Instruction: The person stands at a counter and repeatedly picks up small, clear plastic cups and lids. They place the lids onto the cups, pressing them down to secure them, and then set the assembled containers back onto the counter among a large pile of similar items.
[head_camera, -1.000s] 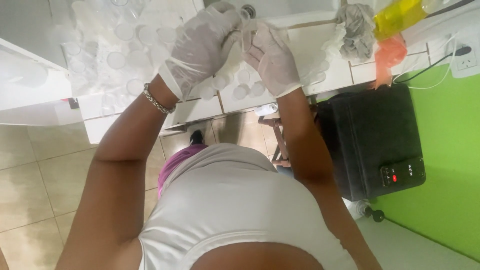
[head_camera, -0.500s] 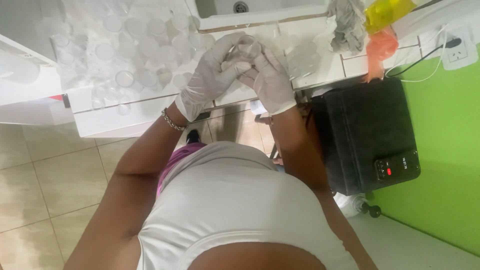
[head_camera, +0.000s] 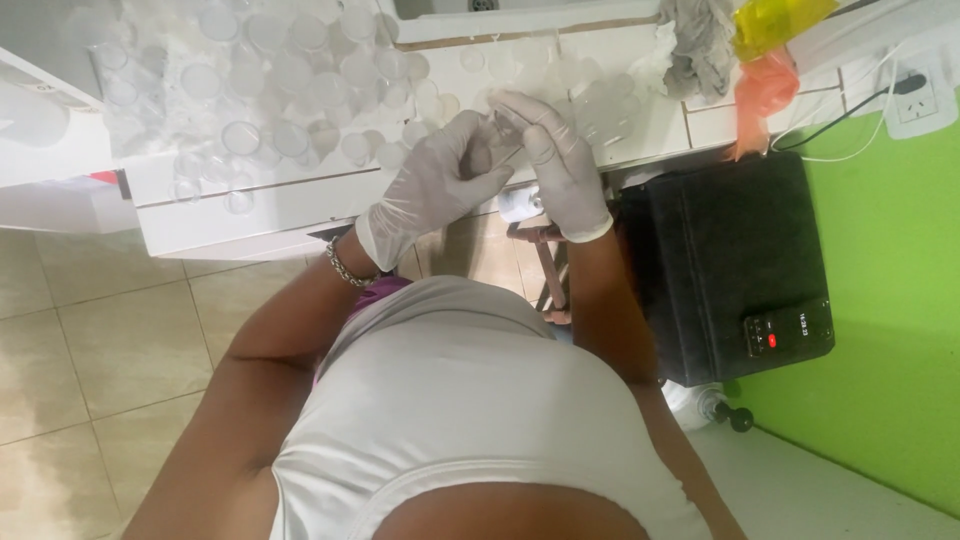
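Holding a small clear cup between both gloved hands, I have it just above the front edge of the white counter, in front of my chest. My left hand is curled around it from below, fingers bent in a loose grip; my right hand comes over the top, thumb and forefinger pinched on the rim or on a lid. I cannot tell which, since the plastic is see-through and partly hidden by the gloves. I judge the step in hand to be working on this single piece, perhaps parting it from another or pressing something onto it.

Beyond the hands, the counter is strewn with many more clear cups, some upright, some on their sides, packed close together. To the right hang a grey rag, a yellow bag and an orange bag. Below them stands a black box with a small lit panel, against a green wall; a white socket with a cable sits above.

Any further move calls for a light, even squeeze: the plastic looks thin and would probably buckle under a hard pinch. The piece also needs a free spot among the crowded ones, or neighbours may topple.
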